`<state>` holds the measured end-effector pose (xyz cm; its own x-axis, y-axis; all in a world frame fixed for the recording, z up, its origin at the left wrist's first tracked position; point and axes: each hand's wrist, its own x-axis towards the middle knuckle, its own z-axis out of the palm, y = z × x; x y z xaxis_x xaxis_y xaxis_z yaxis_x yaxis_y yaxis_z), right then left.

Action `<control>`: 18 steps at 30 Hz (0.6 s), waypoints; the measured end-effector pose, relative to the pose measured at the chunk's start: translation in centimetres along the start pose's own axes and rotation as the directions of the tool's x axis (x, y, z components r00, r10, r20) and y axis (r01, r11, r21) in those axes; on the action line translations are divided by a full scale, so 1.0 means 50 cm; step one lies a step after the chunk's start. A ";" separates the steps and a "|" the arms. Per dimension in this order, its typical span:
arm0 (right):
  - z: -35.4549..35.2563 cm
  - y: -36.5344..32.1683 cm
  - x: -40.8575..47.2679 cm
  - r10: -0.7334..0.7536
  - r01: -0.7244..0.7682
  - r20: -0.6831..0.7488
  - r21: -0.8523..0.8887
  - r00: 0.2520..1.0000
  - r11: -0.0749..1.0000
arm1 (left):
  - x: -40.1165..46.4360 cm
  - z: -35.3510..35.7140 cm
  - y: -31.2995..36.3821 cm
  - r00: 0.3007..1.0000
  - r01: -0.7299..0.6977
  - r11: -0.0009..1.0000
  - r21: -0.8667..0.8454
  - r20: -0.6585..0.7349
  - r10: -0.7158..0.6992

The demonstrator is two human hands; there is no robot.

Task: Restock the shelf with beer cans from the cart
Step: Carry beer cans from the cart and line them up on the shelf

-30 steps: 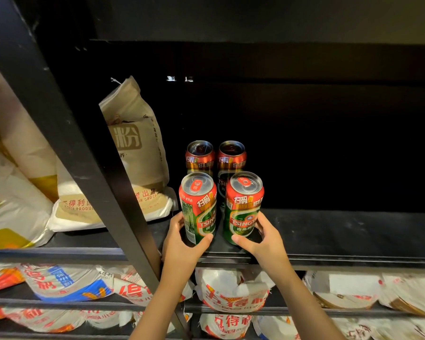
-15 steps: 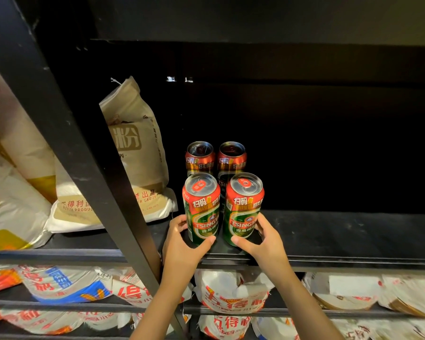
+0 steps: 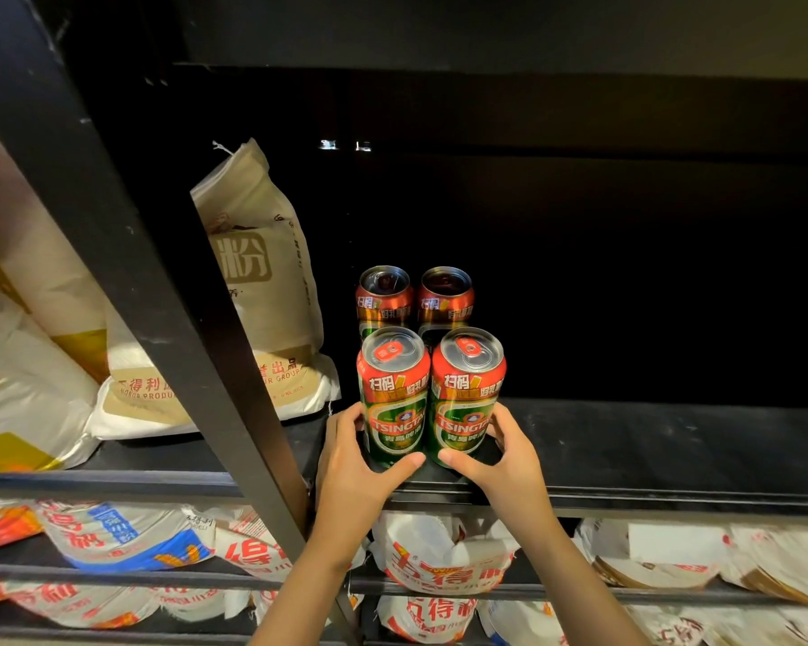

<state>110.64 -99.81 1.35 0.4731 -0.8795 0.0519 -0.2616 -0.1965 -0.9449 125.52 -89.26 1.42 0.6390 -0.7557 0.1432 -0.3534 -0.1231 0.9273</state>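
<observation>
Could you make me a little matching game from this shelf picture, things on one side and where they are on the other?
Things:
1. left hand
2. right hand
3. back cans
4. flour bag

Places:
A. stands left of the cans
B. grips the front right can
C. behind the front pair
D. grips the front left can

Pairs: 1-D, 2-B, 3-C, 4-A

Item: person, two limbs recorded. Left hand (image 3: 353, 468) and right hand (image 3: 509, 463): bare, no gloves, rings or watch seen. Forearms: bare to the frame edge, no sleeves seen. Fingernails: cut short, unpainted. Remainder of body not shown.
</observation>
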 end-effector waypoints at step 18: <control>0.017 -0.001 -0.011 -0.073 0.073 -0.032 -0.019 0.997 0.997 | -0.001 0.000 -0.013 0.999 -0.039 0.999 0.011 -0.024 0.039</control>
<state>111.10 -98.96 1.12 0.4642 -0.8760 0.1311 -0.2423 -0.2680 -0.9324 125.71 -89.13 0.79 0.6409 -0.7444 0.1874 -0.3855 -0.1011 0.9171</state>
